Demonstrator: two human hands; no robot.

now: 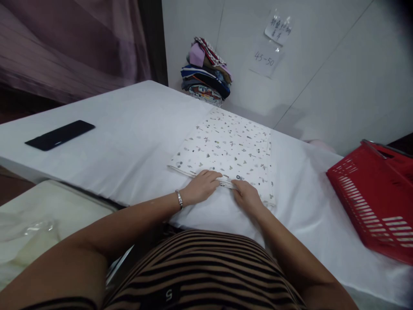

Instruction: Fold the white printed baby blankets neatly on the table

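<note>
A white cloth with a small plant print (229, 142) lies folded in layers on the white-covered table, its near edge towards me. My left hand (201, 186) is at the middle of that near edge, fingers closed over the layers, with a bracelet on the wrist. Close to its right, my right hand (248, 196) pinches the same edge between thumb and fingers. Several stacked layers show in the short gap between the hands. The undersides of my fingers are hidden.
A black flat object (61, 134) lies on the table (129, 125) at left. A red plastic basket (377, 193) stands at right. Beyond the far edge is a stack of folded fabrics (206, 73) against the wall. A pale surface (74, 211) adjoins at lower left.
</note>
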